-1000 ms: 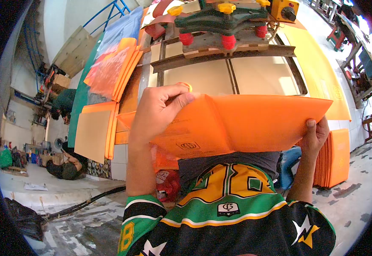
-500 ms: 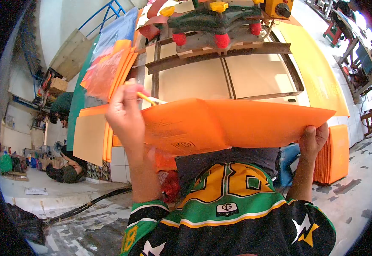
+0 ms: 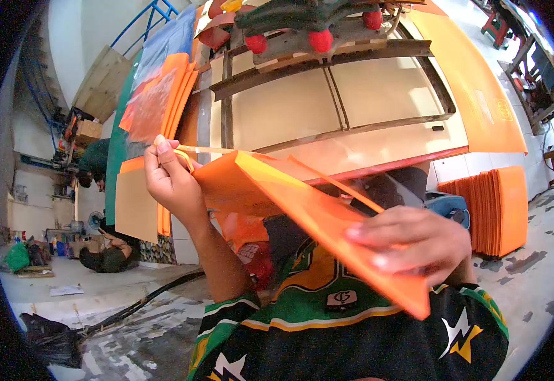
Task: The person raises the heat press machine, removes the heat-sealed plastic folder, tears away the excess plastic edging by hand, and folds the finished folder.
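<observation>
An orange folded sheet (image 3: 226,184) hangs between my hands, in front of the work table. My left hand (image 3: 172,184) is closed at the sheet's left end, finger and thumb pinched together. From those fingertips a slim yellowish strip (image 3: 204,150) runs to the right; its kind is unclear. My right hand (image 3: 416,244) is blurred and lies over the sheet's right part, fingers closed on its edge. That part is creased and slopes down toward my body. A thin orange band (image 3: 337,184) runs behind the sheet toward my right hand.
Beyond the sheet stands a dark metal frame (image 3: 394,120) on the table, below a machine with red knobs (image 3: 320,42). Orange bundles (image 3: 178,95) lie at the left, and an orange stack (image 3: 512,209) is at the right. Another person (image 3: 105,254) is low at the left.
My right hand has come inward and down toward my body, bringing the sheet's right part with it, so the sheet is now creased and slanted. My left hand has shifted slightly left.
</observation>
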Tool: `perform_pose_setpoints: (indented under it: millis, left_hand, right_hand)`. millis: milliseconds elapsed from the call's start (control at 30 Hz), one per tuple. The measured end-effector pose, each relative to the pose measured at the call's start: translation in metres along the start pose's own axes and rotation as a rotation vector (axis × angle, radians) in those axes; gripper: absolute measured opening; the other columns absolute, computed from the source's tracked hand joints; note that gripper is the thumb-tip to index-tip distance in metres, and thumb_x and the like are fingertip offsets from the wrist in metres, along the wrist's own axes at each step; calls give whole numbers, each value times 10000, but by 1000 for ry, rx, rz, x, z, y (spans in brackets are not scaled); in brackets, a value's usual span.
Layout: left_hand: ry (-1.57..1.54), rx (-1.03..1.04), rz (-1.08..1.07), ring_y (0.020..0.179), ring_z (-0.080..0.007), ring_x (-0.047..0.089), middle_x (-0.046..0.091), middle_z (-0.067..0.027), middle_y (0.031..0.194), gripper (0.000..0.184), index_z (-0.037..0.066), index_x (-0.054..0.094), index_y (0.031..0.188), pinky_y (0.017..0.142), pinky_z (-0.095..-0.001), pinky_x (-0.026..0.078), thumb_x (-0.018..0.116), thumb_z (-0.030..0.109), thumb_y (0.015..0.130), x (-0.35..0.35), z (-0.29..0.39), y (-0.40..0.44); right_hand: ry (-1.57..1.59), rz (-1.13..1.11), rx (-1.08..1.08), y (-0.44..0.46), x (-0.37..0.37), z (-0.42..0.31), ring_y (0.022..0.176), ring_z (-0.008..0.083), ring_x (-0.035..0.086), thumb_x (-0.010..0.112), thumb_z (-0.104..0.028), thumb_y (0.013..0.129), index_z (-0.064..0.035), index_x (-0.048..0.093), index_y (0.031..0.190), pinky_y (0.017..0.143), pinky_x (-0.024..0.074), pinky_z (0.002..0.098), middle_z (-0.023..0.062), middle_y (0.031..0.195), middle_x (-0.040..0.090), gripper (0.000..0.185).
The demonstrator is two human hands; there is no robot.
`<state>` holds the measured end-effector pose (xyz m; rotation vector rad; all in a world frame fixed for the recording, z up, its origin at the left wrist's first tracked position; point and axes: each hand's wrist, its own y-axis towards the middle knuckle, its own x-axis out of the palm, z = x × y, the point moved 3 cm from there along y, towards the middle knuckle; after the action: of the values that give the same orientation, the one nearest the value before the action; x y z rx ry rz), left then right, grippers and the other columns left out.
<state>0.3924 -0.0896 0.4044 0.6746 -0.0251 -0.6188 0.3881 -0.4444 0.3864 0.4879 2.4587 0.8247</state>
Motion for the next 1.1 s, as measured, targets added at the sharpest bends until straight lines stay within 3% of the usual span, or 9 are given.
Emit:
perform_pose_setpoints:
  millis: [67, 367, 467, 700, 800, 933, 967, 1033, 1100]
  left_hand:
    - [15, 31, -2, 516, -53, 463, 478, 13, 630, 309, 13, 577, 892, 474, -218, 346, 517, 260, 1067, 0, -5, 1]
    - [52, 62, 40, 506, -45, 441, 496, 12, 621, 315, 12, 582, 877, 466, -220, 314, 528, 261, 1062, 3, -7, 2]
    - [91, 62, 36, 504, -44, 436, 494, 13, 621, 312, 15, 581, 879, 466, -218, 311, 529, 263, 1062, 2, -6, 3]
    - [52, 55, 23, 501, -39, 422, 493, 10, 622, 307, 20, 572, 882, 464, -221, 304, 530, 265, 1062, 0, -8, 4]
    - [73, 9, -9, 520, -66, 484, 539, -15, 633, 313, 19, 571, 887, 501, -226, 362, 511, 266, 1069, -2, -7, 9]
    - [-196, -88, -130, 592, -115, 583, 548, -29, 644, 253, 38, 585, 925, 571, -260, 462, 521, 243, 1060, 0, 6, 15]
    - [-270, -136, -181, 605, -135, 607, 556, -40, 648, 244, 40, 579, 934, 593, -277, 493, 517, 239, 1060, 1, 9, 15]
    - [-355, -136, -276, 587, -133, 576, 551, -42, 657, 248, 44, 576, 919, 598, -290, 512, 519, 239, 1061, -2, 3, 21]
    - [-409, -180, -275, 544, -114, 519, 510, -21, 624, 239, 46, 577, 920, 584, -279, 503, 532, 237, 1057, -6, 4, 27]
  right_hand:
    - [-42, -104, 29, 14, 16, -2, 1349, 450, 473, 526, -508, 993, -25, 511, 1446, 1067, 415, 494, 290, 1547, 358, 663]
    - [-123, 7, -3, 46, 29, -6, 1110, 369, 596, 639, -470, 909, -44, 570, 1394, 938, 495, 465, 254, 1339, 548, 650]
    - [-127, 55, -16, 48, 33, -4, 1068, 339, 614, 541, -521, 987, -31, 668, 1290, 918, 499, 434, 239, 1299, 599, 589]
    - [-127, 33, -26, 49, 29, -5, 1059, 331, 623, 576, -477, 983, -25, 670, 1282, 910, 501, 420, 247, 1293, 600, 550]
    - [-122, 86, 6, 38, 15, -5, 1063, 357, 640, 594, -450, 949, -27, 619, 1335, 905, 507, 450, 238, 1282, 603, 572]
    - [-137, 374, 132, 8, -13, -4, 947, 373, 711, 726, -147, 865, 25, 670, 1182, 836, 563, 438, 210, 1111, 709, 365]
    - [-281, 457, 324, -1, -19, -13, 964, 347, 714, 739, -122, 851, 44, 670, 1144, 842, 559, 403, 215, 1106, 711, 344]
    - [-333, 863, 605, -44, -16, -2, 915, 218, 678, 742, -158, 879, 57, 673, 1062, 830, 531, 340, 142, 1008, 720, 290]
    - [-269, 920, 595, -60, -26, 9, 922, 180, 651, 736, -196, 909, 50, 652, 1102, 823, 522, 327, 103, 1022, 702, 324]
